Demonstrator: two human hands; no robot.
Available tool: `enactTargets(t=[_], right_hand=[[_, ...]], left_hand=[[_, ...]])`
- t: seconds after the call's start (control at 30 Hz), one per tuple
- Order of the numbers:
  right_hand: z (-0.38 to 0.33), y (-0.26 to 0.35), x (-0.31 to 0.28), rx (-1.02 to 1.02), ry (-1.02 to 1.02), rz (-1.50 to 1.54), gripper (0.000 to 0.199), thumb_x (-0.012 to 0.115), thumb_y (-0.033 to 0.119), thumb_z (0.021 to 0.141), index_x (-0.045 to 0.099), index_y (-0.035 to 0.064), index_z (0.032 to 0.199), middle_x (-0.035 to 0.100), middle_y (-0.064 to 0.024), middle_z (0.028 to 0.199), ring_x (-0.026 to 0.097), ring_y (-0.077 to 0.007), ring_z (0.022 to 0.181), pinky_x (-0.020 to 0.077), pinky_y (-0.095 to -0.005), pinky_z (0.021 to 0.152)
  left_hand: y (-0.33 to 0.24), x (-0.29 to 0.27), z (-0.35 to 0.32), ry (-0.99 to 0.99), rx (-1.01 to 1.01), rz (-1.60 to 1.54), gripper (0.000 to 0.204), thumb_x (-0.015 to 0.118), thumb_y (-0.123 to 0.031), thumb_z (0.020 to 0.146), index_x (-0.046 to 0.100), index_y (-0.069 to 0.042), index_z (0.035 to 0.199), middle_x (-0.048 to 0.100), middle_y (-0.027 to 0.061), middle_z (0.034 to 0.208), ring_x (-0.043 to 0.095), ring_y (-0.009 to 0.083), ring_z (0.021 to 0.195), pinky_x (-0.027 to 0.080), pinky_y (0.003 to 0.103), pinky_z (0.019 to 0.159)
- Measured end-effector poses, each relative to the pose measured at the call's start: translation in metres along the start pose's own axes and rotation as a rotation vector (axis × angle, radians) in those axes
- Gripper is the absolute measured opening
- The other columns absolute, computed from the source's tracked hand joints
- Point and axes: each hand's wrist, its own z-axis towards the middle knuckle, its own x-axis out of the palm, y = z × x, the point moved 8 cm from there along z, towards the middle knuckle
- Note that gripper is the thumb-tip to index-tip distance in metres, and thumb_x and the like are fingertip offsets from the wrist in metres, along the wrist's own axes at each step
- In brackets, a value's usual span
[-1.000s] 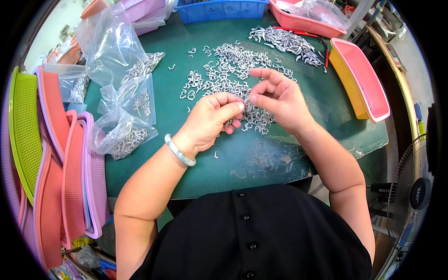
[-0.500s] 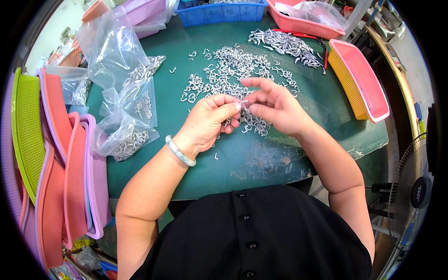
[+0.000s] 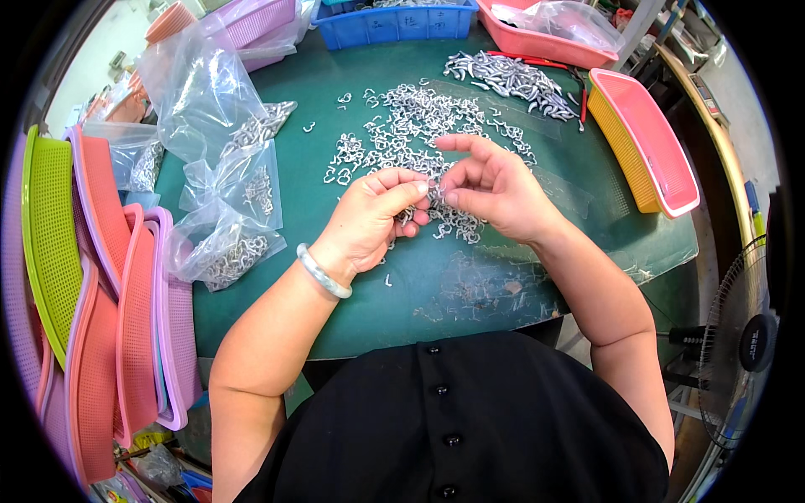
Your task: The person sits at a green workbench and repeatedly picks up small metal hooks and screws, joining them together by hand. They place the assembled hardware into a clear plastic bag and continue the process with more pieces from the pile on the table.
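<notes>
My left hand, with a pale bangle on its wrist, is closed in a pinch of thumb and forefinger on a small curved metal piece. Its other fingers curl beneath, close to more silvery pieces. Facing it, my right hand has thumb and middle finger bent toward the same spot, its forefinger held out above. What its fingertips grip is too small to make out. Under and beyond both hands spreads a loose pile of curved silvery metal pieces on the green tabletop.
Clear plastic bags of metal parts lie left, beside stacked plastic baskets. A heap of darker metal pieces lies far right near red-handled pliers. Around them stand a blue bin, a pink tray, a pink-and-yellow basket and a fan.
Both hands stay together over the pile. Their fingertips have shifted very slightly to the left, and the right forefinger has risen a little.
</notes>
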Motion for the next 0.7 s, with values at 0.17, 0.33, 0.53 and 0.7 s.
enactTargets(t=[0.17,0.33,0.53,0.7], right_hand=[[0.0006,-0.0007,-0.0022,0.000,-0.026,0.078,0.052,0.055,-0.006,0.078,0.033,-0.0011,0.125,0.058,-0.0060,0.083,0.054,-0.0091,0.077,0.0440,-0.0220,0.069],[-0.0006,0.0006,-0.0032,0.025,-0.038,0.161,0.054,0.055,-0.007,0.077,0.032,-0.0004,0.125,0.058,-0.0080,0.083,0.054,-0.0100,0.075,0.0448,-0.0231,0.066],[0.0002,0.0014,-0.0045,0.017,-0.044,0.116,0.056,0.053,-0.008,0.078,0.028,-0.0017,0.127,0.059,-0.0099,0.083,0.055,-0.0117,0.073,0.0458,-0.0241,0.066],[-0.0013,0.0055,-0.0037,-0.043,-0.057,0.010,0.057,0.054,-0.006,0.078,0.027,-0.0014,0.128,0.060,-0.0091,0.084,0.055,-0.0106,0.074,0.0456,-0.0228,0.068]], left_hand=[[-0.0004,-0.0001,0.0003,0.007,-0.001,-0.017,0.009,0.054,-0.012,0.085,0.057,-0.006,0.091,0.055,0.0021,0.073,0.053,0.0109,0.062,0.040,0.020,0.051],[0.0019,-0.0012,0.0024,0.012,-0.011,-0.028,0.008,0.052,-0.011,0.084,0.056,-0.006,0.090,0.056,0.0029,0.073,0.054,0.0123,0.064,0.041,0.021,0.051],[0.0026,0.0006,0.0022,0.021,-0.017,-0.095,0.009,0.051,-0.015,0.085,0.054,-0.007,0.088,0.056,0.0039,0.075,0.055,0.0142,0.065,0.042,0.022,0.052],[0.0075,-0.0003,0.0040,0.045,-0.042,-0.129,0.012,0.050,-0.019,0.087,0.053,-0.007,0.088,0.056,0.0045,0.076,0.056,0.0151,0.067,0.043,0.023,0.053]])
